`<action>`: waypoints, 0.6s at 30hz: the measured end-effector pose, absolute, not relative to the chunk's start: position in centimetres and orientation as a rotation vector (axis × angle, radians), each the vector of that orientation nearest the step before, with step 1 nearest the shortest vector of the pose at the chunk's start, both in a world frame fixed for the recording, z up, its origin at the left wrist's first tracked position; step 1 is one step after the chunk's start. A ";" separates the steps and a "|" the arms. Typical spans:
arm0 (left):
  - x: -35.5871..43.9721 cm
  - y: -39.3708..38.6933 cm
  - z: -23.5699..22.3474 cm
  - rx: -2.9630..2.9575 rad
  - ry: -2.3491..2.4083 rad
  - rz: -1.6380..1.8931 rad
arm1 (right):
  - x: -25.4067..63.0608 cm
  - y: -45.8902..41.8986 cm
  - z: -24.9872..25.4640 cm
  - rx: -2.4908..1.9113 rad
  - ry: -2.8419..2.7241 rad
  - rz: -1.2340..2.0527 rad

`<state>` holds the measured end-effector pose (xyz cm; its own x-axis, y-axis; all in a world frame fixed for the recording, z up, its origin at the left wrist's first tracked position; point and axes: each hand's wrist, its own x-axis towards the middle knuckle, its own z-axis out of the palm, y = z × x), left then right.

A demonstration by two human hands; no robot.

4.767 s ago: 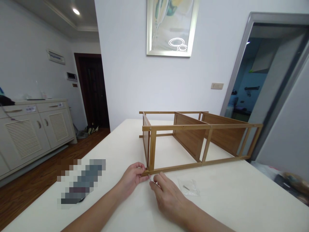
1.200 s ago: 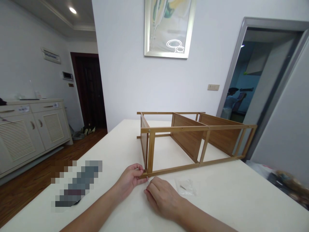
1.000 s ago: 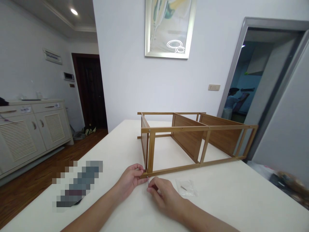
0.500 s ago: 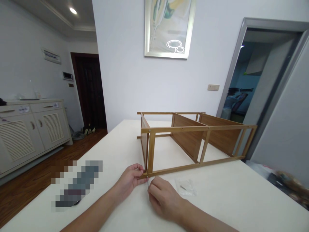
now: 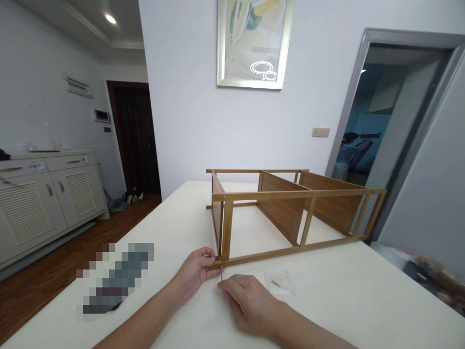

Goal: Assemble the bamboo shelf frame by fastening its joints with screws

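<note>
A wooden shelf frame [image 5: 265, 257] lies on its side across the white table, with several panels set between its rails. My left hand [image 5: 194, 272] is closed around the frame's near left corner, thumb and fingers on either side of the rail end. Just below that corner, my right hand [image 5: 250, 303] pinches a thin metal hex key [image 5: 221, 275], whose upper tip meets the underside of the rail. Its lower part is hidden by my fingers. Right of this hand lies a small clear plastic bag [image 5: 285, 283] with a small metal piece in it.
The white table [image 5: 348, 300] carries a blurred-out dark object [image 5: 119, 281] on the left. Bags and bundles [image 5: 432, 278] lie beyond its right edge. A cabinet [image 5: 51, 194] stands at far left. A person [image 5: 348, 152] is visible through the doorway.
My right hand's fingers have loosened and shifted slightly down and left on the hex key, showing more of it. My left hand and the frame stay put.
</note>
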<state>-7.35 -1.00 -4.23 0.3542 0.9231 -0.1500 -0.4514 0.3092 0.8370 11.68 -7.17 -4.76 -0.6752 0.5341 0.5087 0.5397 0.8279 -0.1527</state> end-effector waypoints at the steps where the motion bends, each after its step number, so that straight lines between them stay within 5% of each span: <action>1: -7.4 -1.0 -4.2 0.793 0.719 1.020 | 11.8 -7.2 -4.6 -0.784 -2.476 -0.017; 12: -7.4 -1.0 -4.4 0.806 0.718 1.011 | 10.5 -6.5 -4.2 -0.742 -2.415 -0.455; 18: -7.3 -1.3 -3.9 0.825 0.701 1.008 | 10.4 -6.3 -3.9 -0.706 -2.361 -0.126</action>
